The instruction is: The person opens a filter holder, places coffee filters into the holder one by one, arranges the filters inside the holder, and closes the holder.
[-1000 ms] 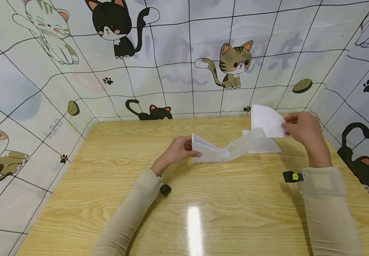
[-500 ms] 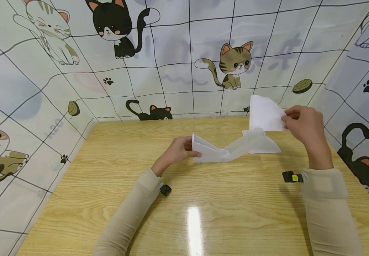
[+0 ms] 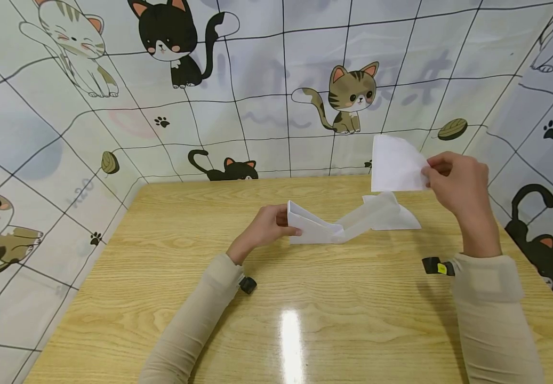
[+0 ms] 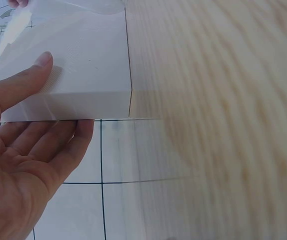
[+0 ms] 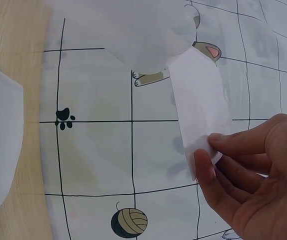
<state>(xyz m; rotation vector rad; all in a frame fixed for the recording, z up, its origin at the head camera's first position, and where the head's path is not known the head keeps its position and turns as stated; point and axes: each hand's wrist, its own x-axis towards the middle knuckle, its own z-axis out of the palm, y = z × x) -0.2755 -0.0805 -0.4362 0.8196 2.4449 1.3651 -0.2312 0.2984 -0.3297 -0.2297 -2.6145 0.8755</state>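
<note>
White wall covering printed with black grid lines and cartoon cats point(image 3: 257, 69) rises behind a light wood-grain table point(image 3: 185, 314), where a person in beige long sleeves point(image 3: 487, 314) handles pieces of white, paper-like material. The right hand point(image 3: 461, 184), raised over the table's far right side, pinches a corner of a white sheet with two straight edges and one curved edge point(image 3: 393, 165); thumb and fingertips nearly meet, with only the thin sheet between them. The sheet hangs in front of the wall covering. The left hand point(image 3: 266, 226), nearer the middle of the table, grips the left end of a white, wedge-shaped folded piece point(image 3: 312, 226), thumb on its near face and fingers behind, parted by the thickness of the fold. Whether the folded piece touches the table cannot be told. A translucent, film-like strip point(image 3: 355, 217) slants from its right end up toward the sheet, overlapping a white flat piece with a curved edge point(image 3: 403, 220) on the table. Smallest are two black wrist-worn blocks point(image 3: 247, 285), one at each cuff, the right bearing a yellow label point(image 3: 442, 269).
</note>
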